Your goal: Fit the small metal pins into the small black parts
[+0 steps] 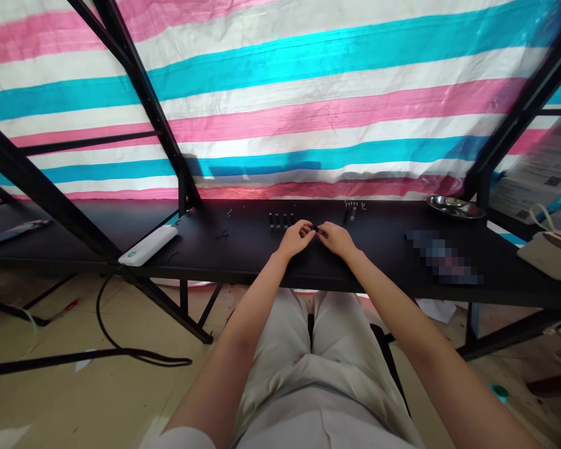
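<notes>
My left hand [296, 237] and my right hand [335, 238] meet over the black table [243, 255], fingertips pinched together on a small dark part [316, 231] too small to name. Just behind my left hand stands a short row of several small black cylindrical pieces [281, 219]. A few more small metal pieces [351, 211] lie further back to the right.
A white power bank [148, 245] with a black cable lies at the table's left. A metal dish [454, 206] sits at the far right, a white device [549, 249] beyond it. Black frame struts cross on the left, against a striped tarp backdrop.
</notes>
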